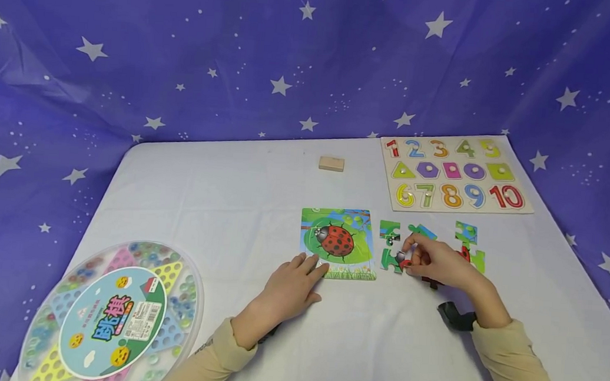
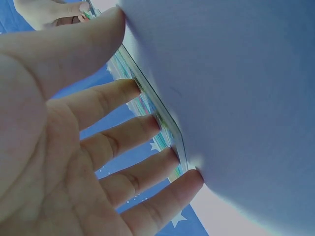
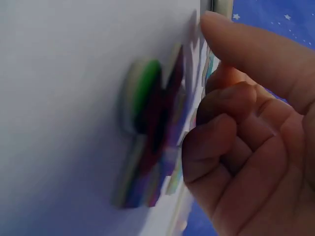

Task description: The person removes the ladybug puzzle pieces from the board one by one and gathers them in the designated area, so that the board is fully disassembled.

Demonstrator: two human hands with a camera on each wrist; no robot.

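Observation:
My left hand [image 1: 290, 287] lies flat with its fingers spread, fingertips at the lower left corner of a square ladybug picture board [image 1: 350, 265]. In the left wrist view its straight fingers [image 2: 125, 135] meet the board's edge. To the right of the board, my right hand [image 1: 445, 264] pinches a red-and-black jigsaw piece [image 1: 407, 267] between thumb and forefinger, beside a green jigsaw piece [image 1: 387, 261]. Its other fingers [image 3: 211, 140] are curled in. Other pieces lie around it: one with green and black [image 1: 389, 229], a blue-green one [image 1: 425, 231] and a blue one [image 1: 468, 232]. Some are partly hidden under the hand.
A wooden number and shape peg board [image 1: 454, 212] lies at the back right. Behind the ladybug board is a small wooden block [image 1: 331, 163]. A round Chinese checkers box [image 1: 112, 323] with marbles sits at the front left. A purple star-patterned cloth [image 1: 240, 50] hangs behind the table.

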